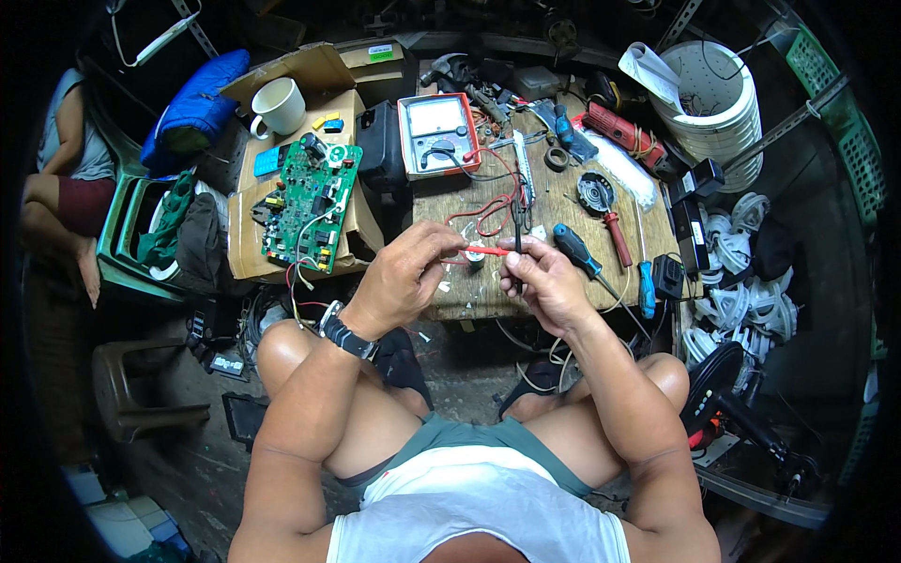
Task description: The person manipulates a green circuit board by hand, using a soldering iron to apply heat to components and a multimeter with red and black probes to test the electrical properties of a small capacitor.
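Observation:
My left hand (pixel 408 277), a watch on its wrist, pinches a red test probe (pixel 488 251) that points right toward my other hand. My right hand (pixel 554 286) is closed around a black test probe (pixel 517 246), held upright, and its fingertips meet the end of the red one. Whatever small part may lie between those fingertips is hidden. Just below the red probe a small round part (pixel 475 261) is partly visible. Red and black leads run back to an analog multimeter (pixel 437 136) with an orange-red case on the wooden table (pixel 450 202).
A green circuit board (pixel 314 206) rests on a cardboard box (pixel 246 230) at left, near a white mug (pixel 279 106). Screwdrivers (pixel 577 251) and a red power tool (pixel 624 131) lie at right. A white perforated bucket (pixel 723 103) stands beyond. A person (pixel 75 159) sits far left.

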A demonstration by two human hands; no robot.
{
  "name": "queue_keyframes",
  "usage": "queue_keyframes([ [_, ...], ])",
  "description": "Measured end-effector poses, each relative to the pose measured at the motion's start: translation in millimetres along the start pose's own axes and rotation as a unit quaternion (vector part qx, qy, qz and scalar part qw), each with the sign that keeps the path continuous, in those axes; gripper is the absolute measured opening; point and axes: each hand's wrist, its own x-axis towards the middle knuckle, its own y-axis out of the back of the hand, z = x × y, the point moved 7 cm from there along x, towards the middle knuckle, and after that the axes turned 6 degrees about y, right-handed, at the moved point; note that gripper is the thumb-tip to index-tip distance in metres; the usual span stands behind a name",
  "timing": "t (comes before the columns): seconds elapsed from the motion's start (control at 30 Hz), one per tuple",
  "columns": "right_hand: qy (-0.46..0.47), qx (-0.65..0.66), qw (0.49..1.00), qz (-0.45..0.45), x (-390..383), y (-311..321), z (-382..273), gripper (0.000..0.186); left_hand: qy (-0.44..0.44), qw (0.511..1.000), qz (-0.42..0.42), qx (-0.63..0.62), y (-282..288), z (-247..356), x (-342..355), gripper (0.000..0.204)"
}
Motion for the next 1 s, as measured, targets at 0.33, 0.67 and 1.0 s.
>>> queue_keyframes([
  [0.33,0.050,0.002,0.997,0.058,24,-3,18,0.013,0.003,0.995,0.048,0.084,-21,18,-17,0.033],
  [0.67,0.072,-0.090,0.992,0.043,19,-14,36,0.012,0.377,0.787,0.086,-0.481,-83,-70,-35,0.033],
  [1.0,0.032,0.039,0.997,0.052,22,30,20,0.026,0.368,0.812,0.137,-0.432,-85,-109,-28,0.024],
])
